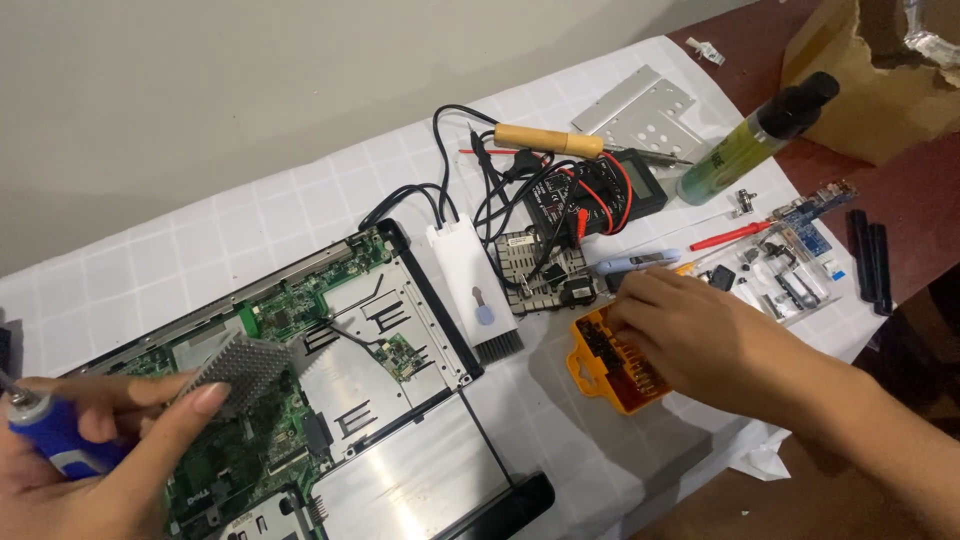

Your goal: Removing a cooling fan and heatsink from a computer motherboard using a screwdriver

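Head view: the left hand (95,455) sits at the near left edge, fingers clenched around a blue-handled screwdriver (50,440), its tip cut off by the frame, held over the opened laptop (330,390) as if parked in a working grip. The laptop lies bottom-up with its board and a grey heatsink (245,365) bared, so the parts face the person. To the right, the right hand (690,335) reaches onto an orange bit case (612,365) just right of the laptop; its fingers (630,300) press down among the bits, and whether they pinch one I cannot tell, since the hand covers much of the case. Farther off on the white-clothed counter (200,260) lie a multimeter (600,190) with tangled leads, a wooden-handled soldering iron (550,140), a white brush (475,290) and a green bottle (750,145), all within reach. Small parts at the far right are too tiny to name.
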